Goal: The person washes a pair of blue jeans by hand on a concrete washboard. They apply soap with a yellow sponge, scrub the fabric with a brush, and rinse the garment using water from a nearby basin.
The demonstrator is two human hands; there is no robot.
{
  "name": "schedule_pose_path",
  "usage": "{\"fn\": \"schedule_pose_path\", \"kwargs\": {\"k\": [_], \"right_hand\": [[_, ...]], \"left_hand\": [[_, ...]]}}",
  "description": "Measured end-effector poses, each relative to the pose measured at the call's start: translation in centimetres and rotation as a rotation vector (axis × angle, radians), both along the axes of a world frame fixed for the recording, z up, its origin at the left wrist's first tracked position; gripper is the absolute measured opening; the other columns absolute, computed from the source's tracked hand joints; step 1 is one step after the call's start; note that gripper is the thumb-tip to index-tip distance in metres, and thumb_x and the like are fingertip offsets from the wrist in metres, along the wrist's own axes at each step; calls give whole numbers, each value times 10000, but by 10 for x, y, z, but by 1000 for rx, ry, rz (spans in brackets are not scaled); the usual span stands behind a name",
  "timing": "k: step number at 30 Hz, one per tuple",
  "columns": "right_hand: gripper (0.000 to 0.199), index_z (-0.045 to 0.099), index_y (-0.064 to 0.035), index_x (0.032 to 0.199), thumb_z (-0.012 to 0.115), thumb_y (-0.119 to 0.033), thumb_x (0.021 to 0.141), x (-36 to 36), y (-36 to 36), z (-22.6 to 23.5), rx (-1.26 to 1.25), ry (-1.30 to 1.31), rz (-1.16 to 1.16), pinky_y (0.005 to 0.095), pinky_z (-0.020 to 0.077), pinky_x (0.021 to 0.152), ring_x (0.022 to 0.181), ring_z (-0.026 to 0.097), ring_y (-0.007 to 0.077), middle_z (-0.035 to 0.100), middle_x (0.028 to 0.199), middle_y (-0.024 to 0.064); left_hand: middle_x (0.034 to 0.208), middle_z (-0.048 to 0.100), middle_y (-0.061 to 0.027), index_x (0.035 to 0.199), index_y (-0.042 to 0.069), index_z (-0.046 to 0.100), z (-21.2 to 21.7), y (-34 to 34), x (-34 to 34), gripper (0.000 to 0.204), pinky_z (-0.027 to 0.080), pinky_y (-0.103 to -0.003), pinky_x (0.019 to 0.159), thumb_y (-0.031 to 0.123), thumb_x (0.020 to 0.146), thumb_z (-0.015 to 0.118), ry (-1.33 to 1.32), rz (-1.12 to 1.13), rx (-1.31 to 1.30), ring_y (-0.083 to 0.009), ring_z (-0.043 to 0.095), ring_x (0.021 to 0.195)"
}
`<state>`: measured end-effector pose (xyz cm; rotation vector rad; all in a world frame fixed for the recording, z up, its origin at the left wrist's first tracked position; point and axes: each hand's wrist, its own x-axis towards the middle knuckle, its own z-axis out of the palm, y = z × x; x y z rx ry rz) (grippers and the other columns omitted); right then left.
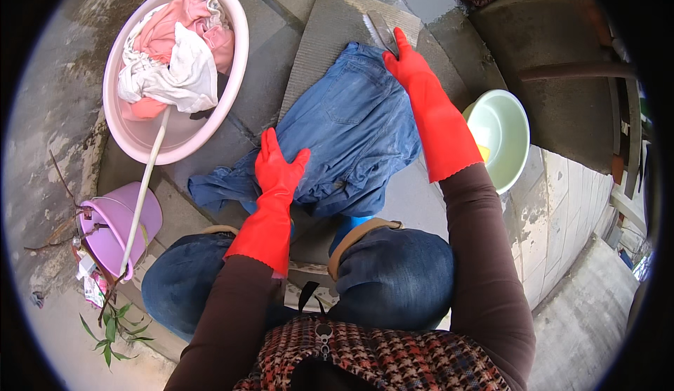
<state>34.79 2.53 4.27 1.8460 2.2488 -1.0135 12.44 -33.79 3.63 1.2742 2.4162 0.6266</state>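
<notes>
Wet-looking blue jeans (pixel 351 121), with a patch pocket showing, lie spread over a ridged stone slab (pixel 319 40) in front of my knees. My left hand (pixel 277 170), in a long red rubber glove, rests on the left part of the denim, thumb apart from the fingers. At the slab's far right my right hand (pixel 404 57), gloved the same way, grips a scrubbing brush (pixel 380 31) with pale bristles. The brush is held just beyond the far edge of the jeans. One end of the denim hangs down at the left.
Far left stands a pink basin (pixel 242 47) with pink and white clothes. A pale pole (pixel 146 187) runs from it to a purple bucket (pixel 151 205). A pale green basin (pixel 516 131) sits at the right, beside a dark chair (pixel 547 47). A leafy plant (pixel 112 328) is near left.
</notes>
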Motion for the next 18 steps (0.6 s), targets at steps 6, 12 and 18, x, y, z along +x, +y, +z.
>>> {"fn": "schedule_pose_path", "kwargs": {"k": [6, 12, 18], "right_hand": [[737, 421, -259, 1616, 672, -225, 924, -95, -33, -25, -97, -71, 410, 483, 516, 1058, 1256, 651, 427, 678, 1366, 229], [584, 571, -167, 1471, 675, -246, 902, -39, -46, 18, -18, -117, 377, 479, 522, 1053, 1266, 644, 412, 687, 1365, 186], [489, 620, -117, 1362, 666, -285, 906, 52, -112, 167, 286, 121, -41, 492, 540, 980, 1127, 685, 425, 732, 1188, 219]], "left_hand": [[1212, 733, -223, 1241, 24, 715, 51, 8, -54, 591, 518, -495, 1028, 480, 879, 815, -89, -55, -583, -404, 677, 1181], [1379, 642, -216, 1418, 9, 574, 94, -37, 52, 768, 505, -503, 977, 465, 857, 835, -588, -174, -333, -376, 646, 1147], [1584, 471, -241, 1606, 14, 361, 57, -39, 105, 1120, 504, -514, 977, 525, 746, 866, 112, -452, -572, -386, 592, 1268]]}}
